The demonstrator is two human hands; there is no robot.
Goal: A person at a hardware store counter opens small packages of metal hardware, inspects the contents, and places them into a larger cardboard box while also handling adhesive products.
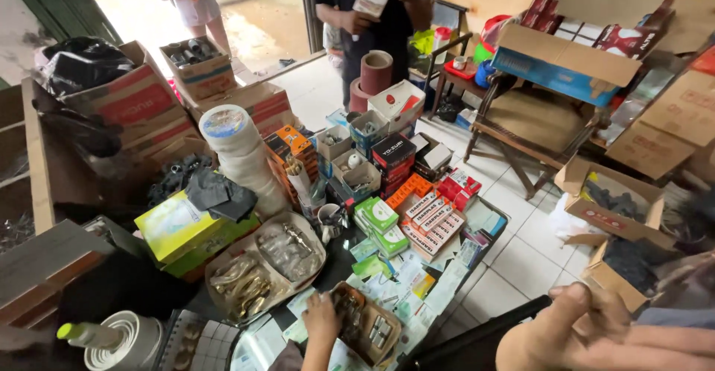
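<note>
Left hand point(322, 317) laid on rim of small cardboard tray of metal fittings point(365, 330) at tabletop's near edge; grip loosely spread. Right hand point(577, 326) curled, empty. Tray best steadied before fittings are picked.

Just beyond the left hand point(322, 317): green-and-white cartons point(378, 215) beside red-and-white packets point(436, 218). Farther up, black-and-red stacked boxes point(393, 156); far above the right hand point(573, 326), a blue-sided open carton point(555, 62).

Daylight glare from doorway, dim left side, blurred right edge, wide-angle bending
</note>
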